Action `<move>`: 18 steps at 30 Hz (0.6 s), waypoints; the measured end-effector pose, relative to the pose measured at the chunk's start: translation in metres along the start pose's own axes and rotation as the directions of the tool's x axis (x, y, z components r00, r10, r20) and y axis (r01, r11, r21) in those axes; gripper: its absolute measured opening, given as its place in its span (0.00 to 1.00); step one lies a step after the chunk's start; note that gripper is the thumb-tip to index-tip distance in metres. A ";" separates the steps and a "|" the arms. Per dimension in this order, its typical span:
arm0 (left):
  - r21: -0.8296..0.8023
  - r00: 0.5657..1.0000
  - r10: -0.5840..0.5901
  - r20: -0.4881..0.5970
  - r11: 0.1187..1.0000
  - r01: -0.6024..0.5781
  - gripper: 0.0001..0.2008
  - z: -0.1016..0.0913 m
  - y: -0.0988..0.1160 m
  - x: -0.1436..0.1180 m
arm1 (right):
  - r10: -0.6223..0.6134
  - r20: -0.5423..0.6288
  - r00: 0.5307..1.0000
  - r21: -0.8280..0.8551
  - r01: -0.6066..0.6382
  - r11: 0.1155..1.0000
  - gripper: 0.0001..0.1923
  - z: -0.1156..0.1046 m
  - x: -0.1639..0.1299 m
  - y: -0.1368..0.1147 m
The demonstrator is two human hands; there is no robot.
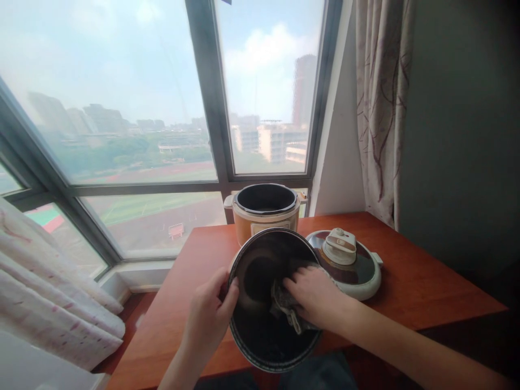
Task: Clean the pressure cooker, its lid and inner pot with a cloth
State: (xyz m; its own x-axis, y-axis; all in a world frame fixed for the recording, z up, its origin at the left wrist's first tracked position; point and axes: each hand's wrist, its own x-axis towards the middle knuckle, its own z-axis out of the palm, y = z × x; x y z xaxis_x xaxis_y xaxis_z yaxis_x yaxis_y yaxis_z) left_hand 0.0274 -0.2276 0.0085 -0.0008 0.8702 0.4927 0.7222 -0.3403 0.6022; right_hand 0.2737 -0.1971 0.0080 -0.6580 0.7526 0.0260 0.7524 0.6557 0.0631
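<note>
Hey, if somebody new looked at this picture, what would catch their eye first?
Probably the big dark pot at lower centre, tipped toward the viewer, with the left hand's grip at its rim and the right hand's grip on a cloth inside. Then the bright window filling the upper left, and the open cooker behind the pot, near its center.

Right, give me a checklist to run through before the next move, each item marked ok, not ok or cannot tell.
1. Left hand gripping the rim of the black pot: ok, thumb over the edge.
2. Right hand holding the cloth inside the pot: ok.
3. Pot upright: not ok, it is tilted with its opening toward the wearer.
4. Cooker upright: ok.
5. Lid off the cooker, lying on the table: ok.
6. Pot interior spotless: cannot tell, too dark.
</note>
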 end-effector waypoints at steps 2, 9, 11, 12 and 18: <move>0.014 1.000 -0.005 0.007 1.000 0.005 0.17 0.000 -0.002 0.001 | 0.025 -0.097 0.995 -0.113 -0.036 0.993 0.10 -0.005 0.007 0.000; 0.044 0.999 0.027 -0.041 0.999 -0.026 0.17 0.003 0.004 -0.003 | -0.007 -0.242 0.970 -0.296 -0.067 0.953 0.14 0.004 0.017 0.001; 0.045 0.995 0.046 -0.092 0.998 -0.042 0.18 0.007 0.008 -0.006 | 0.028 -0.166 0.986 -0.299 -0.078 0.951 0.18 0.009 0.015 -0.003; 0.047 0.991 0.055 -0.122 0.998 -0.050 0.18 0.009 0.010 -0.007 | 0.054 -0.111 0.992 -0.287 -0.085 0.954 0.20 0.011 0.013 -0.005; 0.083 0.964 0.096 -0.248 0.994 -0.077 0.17 0.016 0.016 -0.013 | 0.187 0.176 0.966 0.175 -0.218 0.960 0.22 0.013 0.005 -0.019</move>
State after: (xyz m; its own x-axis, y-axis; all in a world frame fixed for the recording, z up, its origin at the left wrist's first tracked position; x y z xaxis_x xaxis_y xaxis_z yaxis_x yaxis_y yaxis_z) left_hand 0.0498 -0.2389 0.0014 -0.1027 0.7181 0.6883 0.7753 -0.3757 0.5077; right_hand 0.2569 -0.2048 -0.0057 -0.4899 0.8607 -0.1389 0.8710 0.4764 -0.1201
